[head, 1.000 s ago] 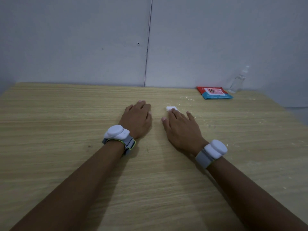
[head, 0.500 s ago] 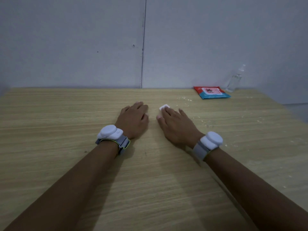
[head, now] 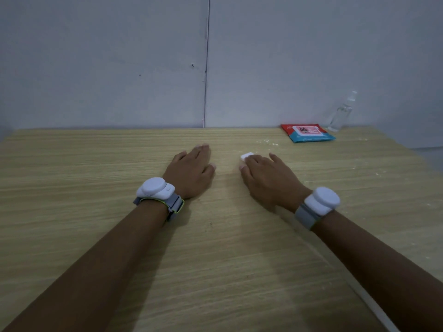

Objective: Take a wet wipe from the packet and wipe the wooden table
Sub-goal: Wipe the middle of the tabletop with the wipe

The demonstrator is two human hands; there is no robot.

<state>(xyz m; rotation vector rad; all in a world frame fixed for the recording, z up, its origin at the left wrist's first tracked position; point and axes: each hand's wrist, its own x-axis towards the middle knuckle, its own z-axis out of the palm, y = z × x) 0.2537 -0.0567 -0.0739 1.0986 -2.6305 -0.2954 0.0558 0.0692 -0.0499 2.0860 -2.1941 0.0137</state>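
Note:
My right hand (head: 268, 178) lies palm down on the wooden table (head: 96, 176) with straight fingers pressing a folded white wet wipe (head: 247, 156); only a corner of the wipe shows past the fingertips. My left hand (head: 191, 171) rests flat on the table beside it, fingers straight, holding nothing. The red and blue wipe packet (head: 308, 133) lies at the back right near the wall, its flap down.
A small clear spray bottle (head: 340, 113) stands by the wall just right of the packet. White crumbs (head: 266, 142) are scattered on the table's right side. The table's right edge runs down the frame's right; a grey wall stands behind.
The view has shifted slightly; both hands stay flat on the table, the right hand with the wipe sitting a little further left and nearer than a second ago.

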